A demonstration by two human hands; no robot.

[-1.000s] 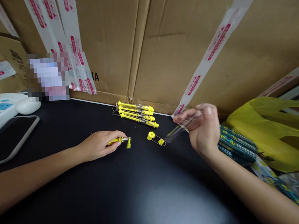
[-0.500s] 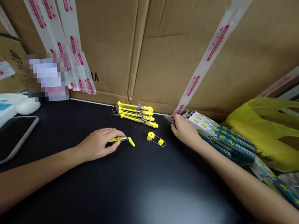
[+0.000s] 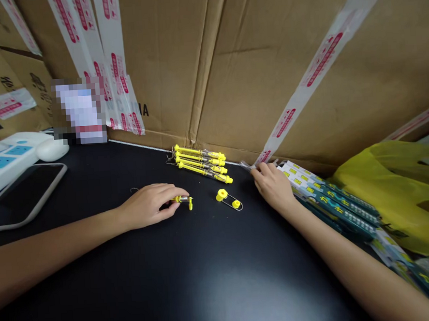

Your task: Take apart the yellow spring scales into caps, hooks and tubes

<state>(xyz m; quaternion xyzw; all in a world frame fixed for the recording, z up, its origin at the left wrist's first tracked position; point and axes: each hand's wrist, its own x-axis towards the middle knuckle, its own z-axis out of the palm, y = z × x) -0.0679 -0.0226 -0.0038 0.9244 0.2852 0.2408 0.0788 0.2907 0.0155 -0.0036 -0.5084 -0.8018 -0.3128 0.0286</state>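
A yellow rod [image 3: 181, 199] is held by the left hand [image 3: 152, 205], its grip closed around the shaft above the table [image 3: 207, 272]. The metal end is left showing past the fingertips, with a small yellow tip [image 3: 190, 204] bent down from it. Most of the shaft is hidden by the hand.

The right hand [image 3: 272, 183] is lowered near the table's far edge, fingers curled down beside a clear plastic piece [image 3: 246, 166]. Whether its grip is closed on that piece cannot be told.

Between the hands, a yellow cap [image 3: 221, 195] and a smaller cap [image 3: 236, 204] are seen lying on the table, linked by a wire loop [image 3: 241, 205]. Behind them, a row of rods [image 3: 202, 165] is laid side by side, close to a carton [image 3: 165, 62] on which printed tape [image 3: 324, 59] is stuck.

By the right forearm, teal-and-white boxes [image 3: 322, 197] are stacked, with a yellow bag [image 3: 401, 188] beside them. At the far left, a phone [image 3: 23, 194] is placed next to a power strip [image 3: 7, 158].
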